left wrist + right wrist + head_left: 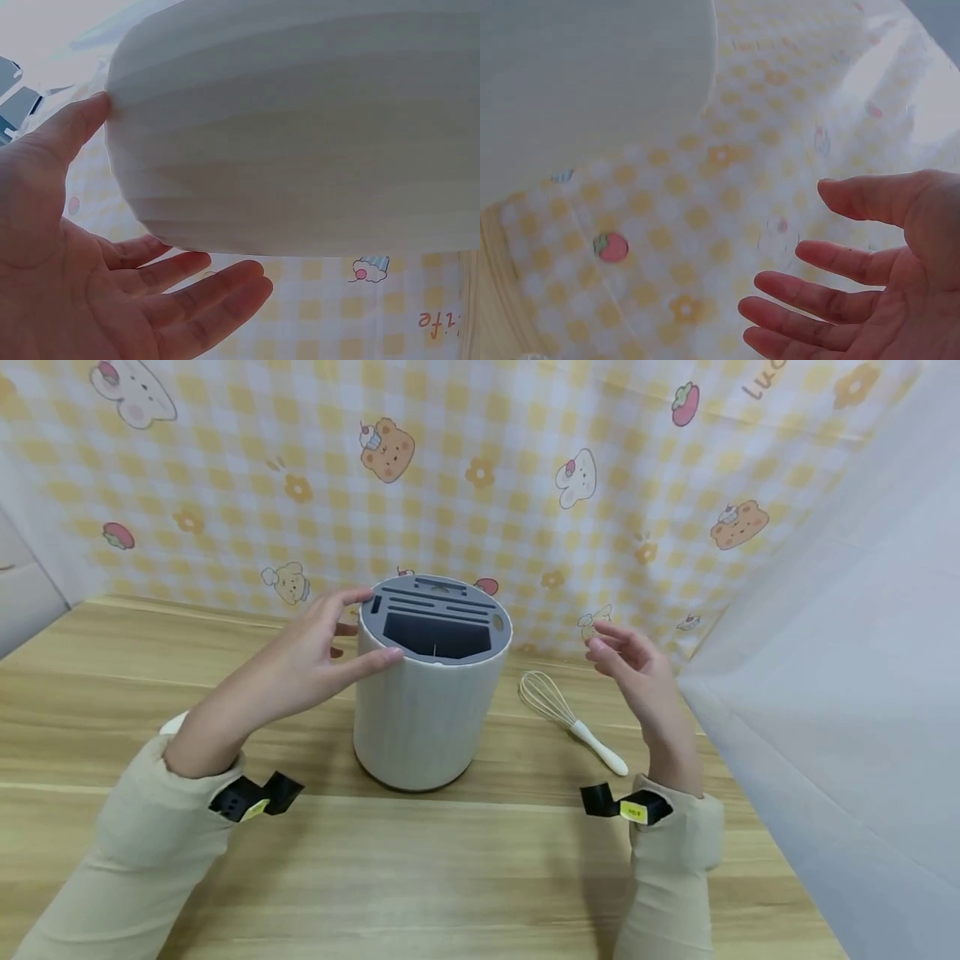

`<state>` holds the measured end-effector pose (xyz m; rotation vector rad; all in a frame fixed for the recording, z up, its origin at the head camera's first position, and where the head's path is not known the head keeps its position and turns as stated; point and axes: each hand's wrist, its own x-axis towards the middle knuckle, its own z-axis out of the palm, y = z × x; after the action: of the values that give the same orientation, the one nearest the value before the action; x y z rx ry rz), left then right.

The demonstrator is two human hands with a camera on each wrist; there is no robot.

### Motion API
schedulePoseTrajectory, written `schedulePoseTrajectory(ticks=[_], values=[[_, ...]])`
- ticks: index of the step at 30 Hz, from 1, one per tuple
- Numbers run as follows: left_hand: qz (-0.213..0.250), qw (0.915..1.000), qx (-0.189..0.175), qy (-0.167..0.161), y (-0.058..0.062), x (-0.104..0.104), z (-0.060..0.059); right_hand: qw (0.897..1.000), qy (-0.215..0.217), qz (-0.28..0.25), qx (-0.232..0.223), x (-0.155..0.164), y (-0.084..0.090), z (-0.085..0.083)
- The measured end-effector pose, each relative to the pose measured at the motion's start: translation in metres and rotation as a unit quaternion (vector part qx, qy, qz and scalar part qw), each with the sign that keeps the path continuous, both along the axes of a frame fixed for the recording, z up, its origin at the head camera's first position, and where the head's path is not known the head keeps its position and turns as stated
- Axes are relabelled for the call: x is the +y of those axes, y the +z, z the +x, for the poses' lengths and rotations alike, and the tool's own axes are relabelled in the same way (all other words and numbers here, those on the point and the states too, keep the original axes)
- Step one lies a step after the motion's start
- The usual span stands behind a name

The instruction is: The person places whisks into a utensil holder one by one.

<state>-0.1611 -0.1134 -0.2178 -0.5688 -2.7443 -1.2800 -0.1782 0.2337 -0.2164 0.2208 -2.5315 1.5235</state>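
Head view showed the ribbed white holder [427, 710] upright on the wooden table [480, 877]. I kept my left hand [300, 664] spread, thumb touching its rim to steady it; my right hand [637, 672] hovered empty, fingers relaxed, above the whisk [570, 718].

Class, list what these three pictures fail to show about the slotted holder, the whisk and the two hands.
- Holder: its slots look dark in the head view, contents unreadable; both wrist views crop its top.
- Whisk: absent from both wrist views.
- Left hand: the thumb touches the rim; other fingertips' contact is unclear.
- Right hand: fingers open, holding nothing.
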Motion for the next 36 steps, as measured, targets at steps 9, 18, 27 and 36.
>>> schedulePoseTrajectory(ticks=[9, 18, 27, 36], values=[[-0.01, 0.9999, 0.0, 0.002, 0.0, -0.001, 0.0, 0.995, -0.041, 0.05, -0.08, 0.038, -0.025, -0.023], [-0.01, 1.0, 0.001, 0.002, 0.0, -0.001, 0.001, 0.971, -0.029, 0.123, -0.203, 0.052, -0.061, -0.043], [-0.013, 0.9999, -0.001, 0.005, -0.001, -0.001, 0.003, 0.95, -0.03, 0.174, -0.257, 0.055, -0.093, -0.055], [-0.019, 0.9998, -0.004, 0.006, 0.0, -0.001, 0.003, 0.944, -0.041, 0.195, -0.265, 0.052, -0.108, -0.059]])
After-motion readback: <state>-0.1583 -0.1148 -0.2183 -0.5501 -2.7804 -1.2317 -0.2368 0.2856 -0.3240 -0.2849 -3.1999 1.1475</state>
